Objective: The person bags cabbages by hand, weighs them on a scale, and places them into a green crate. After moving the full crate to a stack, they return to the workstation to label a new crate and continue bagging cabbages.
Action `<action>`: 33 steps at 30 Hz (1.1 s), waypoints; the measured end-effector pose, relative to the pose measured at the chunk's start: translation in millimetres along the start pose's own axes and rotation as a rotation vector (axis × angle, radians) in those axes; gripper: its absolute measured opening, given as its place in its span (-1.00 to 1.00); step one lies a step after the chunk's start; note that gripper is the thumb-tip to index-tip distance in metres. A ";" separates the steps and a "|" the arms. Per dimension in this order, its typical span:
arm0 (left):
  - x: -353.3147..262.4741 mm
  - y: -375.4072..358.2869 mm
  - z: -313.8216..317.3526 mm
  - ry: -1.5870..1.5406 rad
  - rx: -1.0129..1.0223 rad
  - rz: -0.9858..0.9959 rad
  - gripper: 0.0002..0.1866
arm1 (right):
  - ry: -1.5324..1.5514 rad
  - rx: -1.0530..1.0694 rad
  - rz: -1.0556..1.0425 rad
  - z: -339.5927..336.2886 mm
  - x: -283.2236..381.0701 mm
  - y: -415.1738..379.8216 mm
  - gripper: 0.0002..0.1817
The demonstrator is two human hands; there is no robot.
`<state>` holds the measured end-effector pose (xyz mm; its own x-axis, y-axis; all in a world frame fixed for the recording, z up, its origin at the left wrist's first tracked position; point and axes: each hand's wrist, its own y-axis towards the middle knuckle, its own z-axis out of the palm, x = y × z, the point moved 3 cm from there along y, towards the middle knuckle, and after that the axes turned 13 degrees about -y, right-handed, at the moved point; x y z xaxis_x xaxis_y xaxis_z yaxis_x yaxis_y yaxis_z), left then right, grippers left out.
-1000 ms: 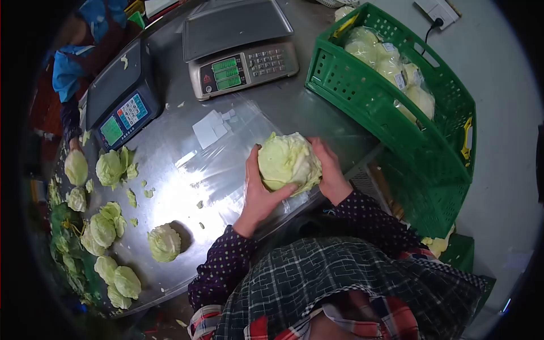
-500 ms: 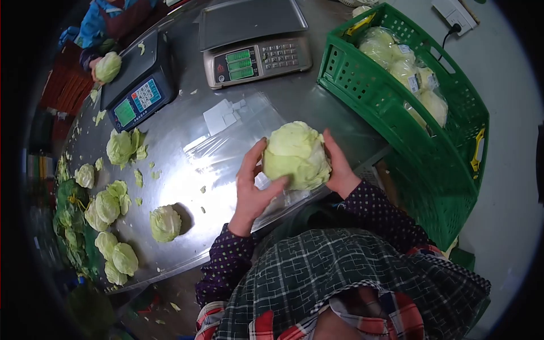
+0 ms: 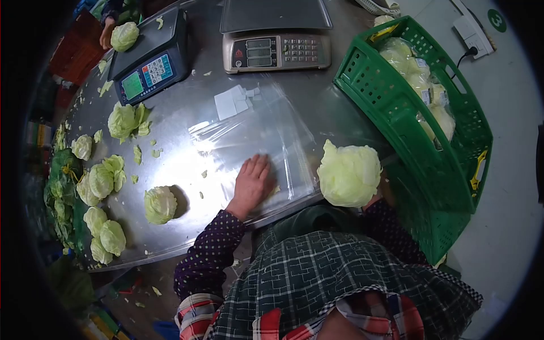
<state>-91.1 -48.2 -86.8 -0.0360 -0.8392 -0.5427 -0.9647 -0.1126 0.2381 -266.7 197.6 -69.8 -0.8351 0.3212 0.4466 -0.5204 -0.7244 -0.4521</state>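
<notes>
A pale green cabbage [image 3: 349, 175] rests in my right hand [image 3: 376, 198], over the table's front edge at the right. Most of that hand is hidden beneath the cabbage. My left hand [image 3: 253, 184] lies flat on a stack of clear plastic bags [image 3: 272, 136], its fingers pointing away from me and nothing held in them. White labels [image 3: 233, 101] lie on the bags' far left part. A single cabbage [image 3: 160, 204] sits on the metal table to the left of my left hand.
A grey scale [image 3: 277, 52] and a black scale [image 3: 148, 73] stand at the back. At the right, a green crate [image 3: 419, 124] holds wrapped cabbages. More cabbages [image 3: 102, 180] and leaf scraps lie on the left. Beside the black scale, a co-worker's hand [image 3: 106, 35] is near another cabbage [image 3: 124, 37].
The cabbage has moved right, now in my right hand alone. My left hand has let go and come down onto the bags. The co-worker's hand has parted from the far cabbage. The view has shifted.
</notes>
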 end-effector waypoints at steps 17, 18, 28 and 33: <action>41.2 29.5 -15.2 -0.019 -0.156 0.043 -0.80 | 0.039 0.076 0.192 9.6 -46.1 -4.4 -0.37; 43.4 25.5 -16.5 0.021 -0.155 0.072 -0.77 | 0.047 0.080 0.197 8.1 -48.1 -4.4 -0.37; 54.9 25.2 -27.6 0.123 -0.099 0.005 -0.75 | 0.074 0.110 0.212 10.1 -59.6 3.9 -0.40; 9.8 54.2 -56.3 0.043 -0.177 0.040 -0.82 | 0.026 0.246 0.437 27.7 -74.8 23.6 -0.33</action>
<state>-129.0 -92.4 -33.8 -0.0582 -0.8661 -0.4965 -0.9016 -0.1679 0.3986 -211.5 139.6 -92.4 -0.9714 -0.0320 0.2351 -0.0657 -0.9159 -0.3959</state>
